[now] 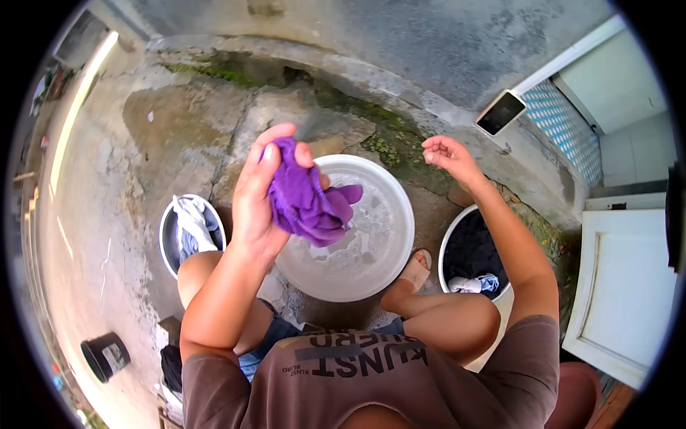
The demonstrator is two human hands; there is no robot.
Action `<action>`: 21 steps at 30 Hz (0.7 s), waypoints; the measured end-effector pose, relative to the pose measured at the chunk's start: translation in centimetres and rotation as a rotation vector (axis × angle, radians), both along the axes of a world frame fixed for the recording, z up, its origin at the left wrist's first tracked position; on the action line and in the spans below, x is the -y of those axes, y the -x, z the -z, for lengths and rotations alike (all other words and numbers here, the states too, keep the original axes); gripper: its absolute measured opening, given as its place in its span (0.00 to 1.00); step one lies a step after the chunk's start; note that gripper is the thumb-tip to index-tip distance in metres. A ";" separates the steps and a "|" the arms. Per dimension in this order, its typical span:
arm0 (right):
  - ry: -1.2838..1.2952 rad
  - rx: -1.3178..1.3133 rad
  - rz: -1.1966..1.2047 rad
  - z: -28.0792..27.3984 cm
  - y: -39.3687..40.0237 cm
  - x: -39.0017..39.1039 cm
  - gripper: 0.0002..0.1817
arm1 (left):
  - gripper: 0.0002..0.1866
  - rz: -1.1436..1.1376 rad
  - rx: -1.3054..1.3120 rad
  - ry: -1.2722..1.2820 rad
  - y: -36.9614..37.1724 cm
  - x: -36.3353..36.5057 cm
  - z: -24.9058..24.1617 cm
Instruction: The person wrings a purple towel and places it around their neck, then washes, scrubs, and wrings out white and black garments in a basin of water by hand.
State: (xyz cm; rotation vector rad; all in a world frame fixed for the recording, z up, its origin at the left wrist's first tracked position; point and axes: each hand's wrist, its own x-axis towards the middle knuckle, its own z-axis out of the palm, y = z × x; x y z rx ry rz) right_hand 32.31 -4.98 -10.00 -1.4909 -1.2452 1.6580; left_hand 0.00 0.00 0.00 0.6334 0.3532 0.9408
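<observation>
One purple cloth [311, 199], bunched and wrinkled, is grasped in my left hand [259, 182], with my fingers and thumb wrapped round its left side and top. Its loose folds poke out to the right, above the left part of a large, pale round basin [389, 247]. Cloudy, sudsy water (white froth in patches) lies in the basin, which sits on the ground in front of me.

My right hand [446, 159] is raised to the right of the basin, its fingers released and loosely curled in the air. Below that hand, to the right, is a smaller tub [444, 261] of dark clothes [471, 247], with a white and blue bundle [477, 284] at its near side. Another small tub [163, 236], on the left by my knee, holds white and bluish clothes [191, 223].

A sandaled foot [416, 272] is planted between the large basin and the right tub. At far right, a phone-like device [501, 113] shows against the grey wall [436, 50]; at near left, a black bucket [105, 356] lies tilted.
</observation>
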 end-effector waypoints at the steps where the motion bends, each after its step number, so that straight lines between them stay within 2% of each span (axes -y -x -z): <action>1: -0.100 -0.071 -0.132 -1.9 2.1 0.3 0.47 | 0.16 -0.038 0.015 0.011 -1.2 0.2 -0.3; 2: -0.215 -0.063 -0.214 -3.3 3.8 0.4 0.48 | 0.16 -0.067 0.059 0.031 -2.5 0.3 -0.3; 3: -0.402 -0.050 -0.309 -6.0 13.3 -1.1 0.49 | 0.16 -0.116 0.049 -0.068 4.2 -0.9 -1.7; 4: -0.474 0.056 -0.341 -7.8 15.6 -0.6 0.52 | 0.17 -0.132 0.113 -0.087 4.4 -1.0 -1.4; 5: -0.572 0.118 -0.314 -7.1 16.8 -0.6 0.45 | 0.17 -0.159 0.195 -0.121 4.2 -1.1 -1.2; 6: -0.459 0.067 -0.285 -7.3 20.4 -0.4 0.38 | 0.16 -0.204 0.153 -0.155 6.4 -0.9 -2.5; 7: -0.368 0.101 -0.284 -7.6 21.6 -1.4 0.32 | 0.16 -0.240 0.223 -0.198 7.0 -1.5 -2.4; 9: -0.267 0.010 -0.156 -8.7 24.4 -2.0 0.19 | 0.14 -0.349 0.256 -0.224 9.7 -1.5 -3.5; 10: -0.303 -0.032 -0.084 -8.9 24.9 -2.8 0.17 | 0.12 -0.396 0.256 -0.249 11.1 -1.6 -4.3; 11: -0.383 -0.201 -0.038 -9.9 26.1 -3.4 0.18 | 0.12 -0.458 0.276 -0.277 12.6 -1.8 -4.7; 13: -0.399 -0.359 0.045 -11.8 27.7 -3.7 0.19 | 0.12 -0.565 0.234 -0.334 15.9 -0.6 -5.6; 17: -0.467 -0.421 -0.021 -15.1 30.7 -4.1 0.19 | 0.13 -0.617 0.222 -0.342 21.7 3.3 -5.2; 19: -0.476 -0.447 -0.034 -16.8 33.5 -4.1 0.18 | 0.13 -0.648 0.130 -0.381 24.1 5.0 -5.4; 21: -0.593 -0.382 -0.029 -18.5 35.6 -4.6 0.18 | 0.13 -0.614 0.009 -0.330 26.3 6.8 -5.8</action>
